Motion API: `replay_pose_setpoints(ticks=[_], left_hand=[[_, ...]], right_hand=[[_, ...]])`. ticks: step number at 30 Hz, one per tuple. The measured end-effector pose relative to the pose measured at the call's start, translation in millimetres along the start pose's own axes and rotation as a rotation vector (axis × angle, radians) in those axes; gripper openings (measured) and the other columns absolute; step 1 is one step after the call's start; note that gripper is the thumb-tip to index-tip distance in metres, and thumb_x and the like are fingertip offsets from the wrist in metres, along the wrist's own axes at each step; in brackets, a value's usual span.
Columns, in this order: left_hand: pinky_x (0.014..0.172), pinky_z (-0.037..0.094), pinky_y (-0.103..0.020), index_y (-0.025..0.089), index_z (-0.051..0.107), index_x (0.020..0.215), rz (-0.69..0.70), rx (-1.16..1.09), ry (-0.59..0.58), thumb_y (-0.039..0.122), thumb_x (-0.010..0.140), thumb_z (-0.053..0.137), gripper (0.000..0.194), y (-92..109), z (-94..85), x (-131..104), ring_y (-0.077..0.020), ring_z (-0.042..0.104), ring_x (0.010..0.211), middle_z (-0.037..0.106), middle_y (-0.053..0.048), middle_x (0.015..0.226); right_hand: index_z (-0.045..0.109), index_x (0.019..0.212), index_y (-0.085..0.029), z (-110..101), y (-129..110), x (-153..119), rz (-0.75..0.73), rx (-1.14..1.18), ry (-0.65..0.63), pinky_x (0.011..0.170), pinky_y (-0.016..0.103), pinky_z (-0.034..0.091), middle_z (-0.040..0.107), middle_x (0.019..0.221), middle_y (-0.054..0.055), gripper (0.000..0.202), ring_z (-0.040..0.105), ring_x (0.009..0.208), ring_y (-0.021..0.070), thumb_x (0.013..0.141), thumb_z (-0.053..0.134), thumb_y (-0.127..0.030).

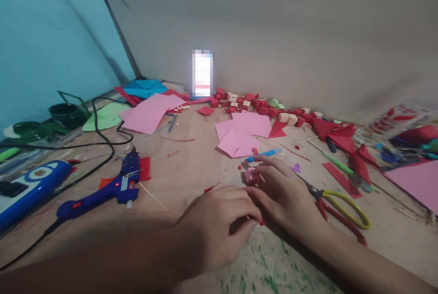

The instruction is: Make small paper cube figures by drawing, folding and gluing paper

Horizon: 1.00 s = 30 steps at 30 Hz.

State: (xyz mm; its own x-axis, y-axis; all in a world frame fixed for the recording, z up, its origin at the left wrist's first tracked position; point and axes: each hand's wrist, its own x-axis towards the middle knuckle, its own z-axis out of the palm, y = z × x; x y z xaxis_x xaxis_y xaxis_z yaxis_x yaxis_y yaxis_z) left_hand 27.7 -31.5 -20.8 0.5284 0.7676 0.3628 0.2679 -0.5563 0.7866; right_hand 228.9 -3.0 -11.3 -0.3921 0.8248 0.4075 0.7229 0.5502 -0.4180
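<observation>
Two bare hands are sitting close together above the bench (191,161), on the near side of a small pink block (252,176). The left hand (227,221), nearer than the block, is curling its grip mostly closed; bits of red (262,223) are showing at its edge, but whether it is holding them I cannot tell. The right hand (287,193), just right of the block, is reaching its fingertips close to it; thumb and fingers are standing partway apart, and whether this grip is holding anything is unclear. Right of the block, scissors (319,192) with one yellow and one red handle are lying open. Well left of the block, a blue glue gun (109,191) is resting with its red light glowing. Just beyond the block, a blue pen (268,154) is lying near overlapping pink sheets (249,125). Farther beyond it, red and pale blocks (263,110) are crowding together, and a bright screen (202,72) is standing beyond the block's left.
</observation>
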Motion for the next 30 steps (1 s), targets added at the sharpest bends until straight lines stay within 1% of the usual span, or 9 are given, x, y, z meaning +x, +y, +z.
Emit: replay_pose_setpoints(ticks=[5,9,11,18,20,23,26,28,30], left_hand=[[0.084,0.046,-0.031,0.018,0.072,0.089,0.016,0.000,0.008,0.008,0.087,0.063,0.013,2,-0.5,1,-0.0163,0.067,0.085,0.075,-0.002,0.088],[0.084,0.047,-0.032,0.018,0.072,0.089,0.010,-0.015,-0.004,0.008,0.087,0.063,0.013,1,0.2,1,-0.0167,0.067,0.085,0.074,-0.002,0.087],[0.084,0.047,-0.032,0.018,0.072,0.089,0.006,-0.019,-0.008,0.009,0.087,0.064,0.013,1,0.6,0,-0.0165,0.066,0.084,0.074,-0.002,0.087],[0.083,0.048,-0.033,0.015,0.074,0.089,-0.011,-0.024,-0.017,0.009,0.087,0.063,0.012,4,-1.2,3,-0.0176,0.066,0.083,0.075,-0.005,0.086],[0.083,0.049,-0.033,0.014,0.075,0.089,-0.025,-0.028,-0.025,0.010,0.088,0.063,0.013,6,-2.7,5,-0.0187,0.067,0.084,0.075,-0.006,0.086],[0.081,0.051,-0.033,0.013,0.076,0.090,-0.071,-0.057,-0.038,0.012,0.088,0.062,0.014,10,-5.3,7,-0.0195,0.068,0.083,0.075,-0.008,0.086],[0.077,0.053,-0.030,0.014,0.077,0.090,-0.171,-0.116,-0.034,0.012,0.088,0.061,0.016,13,-7.3,8,-0.0188,0.069,0.082,0.075,-0.008,0.088],[0.078,0.054,-0.028,0.015,0.077,0.089,-0.245,-0.183,0.014,0.013,0.088,0.063,0.014,14,-7.8,8,-0.0181,0.070,0.084,0.075,-0.007,0.089],[0.081,0.055,-0.026,0.016,0.076,0.089,-0.311,-0.267,0.093,0.016,0.087,0.065,0.010,14,-7.7,9,-0.0174,0.071,0.087,0.076,-0.006,0.091]], right_hand=[[0.064,0.106,-0.023,1,1,0,-0.020,-0.014,0.022,0.096,0.046,0.053,0.065,0.129,0.010,0.015,0.062,0.120,0.0279,0.092,0.067,-0.028],[0.065,0.102,-0.023,-1,-1,0,-0.022,0.011,0.032,0.094,0.046,0.053,0.068,0.124,0.011,0.008,0.063,0.117,0.0277,0.095,0.061,-0.024],[0.066,0.101,-0.023,-2,-2,1,-0.031,0.017,0.034,0.094,0.046,0.053,0.069,0.122,0.011,0.008,0.063,0.117,0.0278,0.096,0.059,-0.024],[0.069,0.101,-0.022,-3,-3,1,-0.025,0.043,0.029,0.098,0.047,0.051,0.068,0.127,0.011,0.012,0.063,0.117,0.0280,0.097,0.058,-0.022],[0.069,0.103,-0.023,-3,-3,1,-0.014,0.092,0.077,0.098,0.045,0.050,0.068,0.126,0.010,0.013,0.063,0.118,0.0270,0.097,0.058,-0.021],[0.069,0.105,-0.023,-5,-3,1,0.023,0.218,0.261,0.097,0.042,0.051,0.071,0.116,0.008,0.014,0.065,0.113,0.0244,0.097,0.057,-0.020],[0.067,0.103,-0.023,-9,-7,-1,0.094,0.333,0.422,0.093,0.038,0.052,0.072,0.107,0.007,0.013,0.067,0.104,0.0222,0.098,0.056,-0.019],[0.066,0.101,-0.023,-11,-13,-4,0.137,0.384,0.460,0.090,0.037,0.052,0.070,0.103,0.006,0.011,0.066,0.100,0.0216,0.097,0.056,-0.020],[0.064,0.098,-0.023,-12,-21,-8,0.117,0.428,0.440,0.086,0.037,0.053,0.069,0.097,0.006,0.008,0.065,0.095,0.0212,0.097,0.057,-0.019]])
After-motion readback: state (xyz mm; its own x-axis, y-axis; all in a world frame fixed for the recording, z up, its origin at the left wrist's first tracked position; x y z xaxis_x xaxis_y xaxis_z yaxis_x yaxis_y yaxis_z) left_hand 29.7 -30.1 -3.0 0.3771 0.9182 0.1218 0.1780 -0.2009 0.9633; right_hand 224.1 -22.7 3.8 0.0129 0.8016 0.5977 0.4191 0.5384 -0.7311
